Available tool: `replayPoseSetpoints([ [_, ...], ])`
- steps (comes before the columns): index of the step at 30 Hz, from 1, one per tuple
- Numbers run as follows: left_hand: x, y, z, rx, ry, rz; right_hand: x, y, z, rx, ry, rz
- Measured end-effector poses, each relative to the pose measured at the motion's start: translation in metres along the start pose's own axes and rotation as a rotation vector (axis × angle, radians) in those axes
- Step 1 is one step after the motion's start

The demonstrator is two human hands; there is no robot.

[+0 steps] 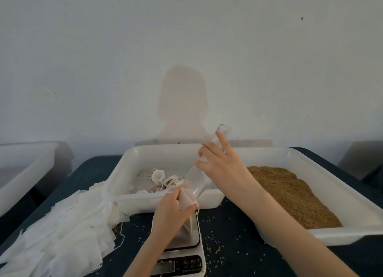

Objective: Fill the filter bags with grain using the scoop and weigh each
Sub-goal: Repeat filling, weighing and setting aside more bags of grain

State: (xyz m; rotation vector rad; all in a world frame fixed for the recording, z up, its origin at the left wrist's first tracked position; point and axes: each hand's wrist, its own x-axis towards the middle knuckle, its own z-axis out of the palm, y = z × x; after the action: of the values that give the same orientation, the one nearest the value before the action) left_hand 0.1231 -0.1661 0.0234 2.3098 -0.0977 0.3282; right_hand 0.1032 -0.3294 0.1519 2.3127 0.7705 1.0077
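Clear plastic scoop [199, 169] gripped by right hand [221, 162], tilted steeply, mouth set into filter bag [186, 212] pinched open by left hand [170, 212] above scale [186, 254].

- The left hand [169, 211] holds a white filter bag [186, 216] open. The bag stands on a little white scale [182, 254].
- The right hand [219, 160] holds a see-through scoop [196, 177]. The scoop tips down, and its wide end is in the top of the bag.
- A white tray [331, 233] on the right is full of brown grain [290, 193].
- Another white tray [128, 166] in the middle has filled bags [163, 180] in it.
- A pile of flat empty bags [62, 231] lies on the left.
- Bits of grain are spilled on the dark table [232, 243].
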Motion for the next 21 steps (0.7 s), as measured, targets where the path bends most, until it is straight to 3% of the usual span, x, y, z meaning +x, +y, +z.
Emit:
replayPoseSetpoints([
  [3,0.002,0.000,-0.003,0.053,0.050,0.026,-0.012,0.011,0.011,0.063,-0.023,0.125],
  [7,0.004,0.003,-0.008,0.013,0.113,0.024,-0.040,0.031,0.043,0.192,-0.318,0.338],
  [12,0.000,0.003,-0.007,-0.075,0.231,0.084,-0.080,0.052,0.082,0.218,-0.490,0.679],
  [16,-0.002,-0.007,-0.004,0.092,0.012,0.035,-0.099,0.055,0.107,0.195,-0.704,0.831],
  [19,0.002,-0.018,-0.010,0.214,-0.298,-0.071,-0.105,0.049,0.118,0.220,-0.865,0.835],
  [21,0.000,-0.029,-0.012,0.279,-0.403,-0.133,-0.108,0.044,0.122,0.248,-0.929,0.798],
])
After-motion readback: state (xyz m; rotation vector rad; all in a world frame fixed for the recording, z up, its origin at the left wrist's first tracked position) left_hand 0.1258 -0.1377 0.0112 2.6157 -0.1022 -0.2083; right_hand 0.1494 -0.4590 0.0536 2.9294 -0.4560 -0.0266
